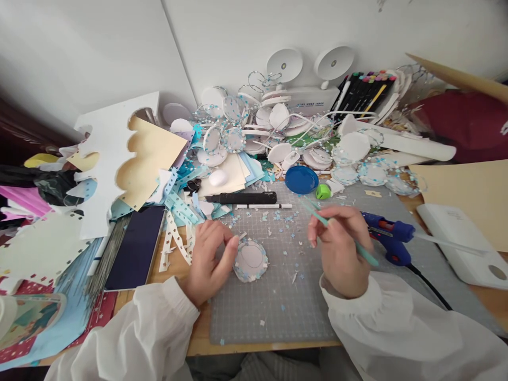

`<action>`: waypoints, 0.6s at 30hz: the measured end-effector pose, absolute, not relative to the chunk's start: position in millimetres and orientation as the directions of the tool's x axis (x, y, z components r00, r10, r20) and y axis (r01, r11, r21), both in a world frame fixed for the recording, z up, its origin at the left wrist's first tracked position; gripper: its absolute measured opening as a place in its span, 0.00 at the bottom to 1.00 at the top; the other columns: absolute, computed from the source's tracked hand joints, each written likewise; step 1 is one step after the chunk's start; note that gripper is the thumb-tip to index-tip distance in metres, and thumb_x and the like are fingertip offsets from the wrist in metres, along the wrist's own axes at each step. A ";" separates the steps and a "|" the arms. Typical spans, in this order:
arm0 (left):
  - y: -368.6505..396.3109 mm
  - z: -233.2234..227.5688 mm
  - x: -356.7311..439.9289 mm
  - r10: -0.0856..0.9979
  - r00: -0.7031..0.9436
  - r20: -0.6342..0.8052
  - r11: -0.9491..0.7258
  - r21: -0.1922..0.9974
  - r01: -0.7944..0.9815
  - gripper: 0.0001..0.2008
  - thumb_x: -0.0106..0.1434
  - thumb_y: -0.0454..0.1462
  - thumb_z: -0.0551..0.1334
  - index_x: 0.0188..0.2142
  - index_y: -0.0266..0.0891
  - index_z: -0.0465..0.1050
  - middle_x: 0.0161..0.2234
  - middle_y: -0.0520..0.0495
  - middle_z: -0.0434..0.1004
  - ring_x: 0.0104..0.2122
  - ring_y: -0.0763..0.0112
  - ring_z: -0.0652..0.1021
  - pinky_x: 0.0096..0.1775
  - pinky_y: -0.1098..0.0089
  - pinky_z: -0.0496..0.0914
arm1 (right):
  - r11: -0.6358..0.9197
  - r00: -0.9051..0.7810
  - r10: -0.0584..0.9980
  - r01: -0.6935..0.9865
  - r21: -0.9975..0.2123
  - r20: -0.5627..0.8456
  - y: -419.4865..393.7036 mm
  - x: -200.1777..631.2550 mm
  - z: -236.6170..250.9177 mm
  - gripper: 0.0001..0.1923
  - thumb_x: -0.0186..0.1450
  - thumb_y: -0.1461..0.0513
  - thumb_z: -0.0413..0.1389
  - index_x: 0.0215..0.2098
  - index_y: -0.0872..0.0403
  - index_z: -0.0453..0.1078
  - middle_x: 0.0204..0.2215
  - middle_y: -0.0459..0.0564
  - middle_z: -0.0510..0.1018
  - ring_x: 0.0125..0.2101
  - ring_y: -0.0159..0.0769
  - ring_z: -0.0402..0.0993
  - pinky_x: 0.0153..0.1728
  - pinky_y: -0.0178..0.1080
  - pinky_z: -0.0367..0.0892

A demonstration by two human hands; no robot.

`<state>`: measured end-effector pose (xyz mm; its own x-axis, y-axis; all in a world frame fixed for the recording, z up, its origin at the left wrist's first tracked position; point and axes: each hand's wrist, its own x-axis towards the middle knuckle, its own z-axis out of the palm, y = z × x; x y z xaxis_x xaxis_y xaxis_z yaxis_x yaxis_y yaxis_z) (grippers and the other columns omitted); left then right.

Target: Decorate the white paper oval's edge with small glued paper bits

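My left hand (209,257) rests on the grey cutting mat (273,307) and pinches the left edge of a small white paper disc (251,259) rimmed with tiny blue star cut-outs. My right hand (339,248) hovers right of the disc, gripping a thin teal stick (321,218) like a pen, its tip pointing up and left toward a blue lid (301,179). Both arms wear white sleeves.
A blue glue gun (387,233) lies right of my right hand, its cord trailing off. A black knife (242,198), a white pen (264,206) and a green sharpener (323,191) lie beyond. Finished discs pile at the back; cut paper sheets crowd the left; a white box (460,243) sits right.
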<state>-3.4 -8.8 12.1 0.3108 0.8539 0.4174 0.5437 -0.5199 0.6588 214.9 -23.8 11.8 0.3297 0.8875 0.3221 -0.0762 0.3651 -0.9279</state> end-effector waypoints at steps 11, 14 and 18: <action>-10.3 12.7 -3.2 0.700 0.647 0.303 -0.551 0.805 0.219 0.10 0.65 0.30 0.54 0.46 0.38 0.66 0.43 0.41 0.72 0.45 0.63 0.72 0.46 0.64 0.68 | 0.122 0.225 0.970 -0.147 -0.982 0.087 -14.4 220.2 9.9 0.06 0.65 0.58 0.54 0.32 0.50 0.66 0.21 0.42 0.70 0.20 0.29 0.63 0.22 0.35 0.58; -9.4 12.3 -3.2 0.788 0.529 0.314 -0.504 0.823 0.262 0.08 0.68 0.31 0.52 0.43 0.38 0.68 0.40 0.43 0.73 0.43 0.65 0.73 0.46 0.65 0.67 | 0.130 0.222 0.969 -0.081 -0.988 0.109 -14.7 221.2 5.8 0.05 0.64 0.58 0.56 0.33 0.50 0.66 0.20 0.41 0.69 0.20 0.29 0.62 0.22 0.35 0.58; -9.5 9.0 -3.9 0.884 0.372 0.283 -0.400 0.871 0.286 0.09 0.70 0.34 0.49 0.36 0.39 0.67 0.35 0.46 0.70 0.38 0.68 0.72 0.42 0.66 0.66 | 0.114 0.206 0.974 -0.069 -0.991 0.097 -15.8 223.3 6.9 0.05 0.63 0.60 0.57 0.33 0.49 0.63 0.19 0.39 0.64 0.19 0.28 0.58 0.21 0.35 0.54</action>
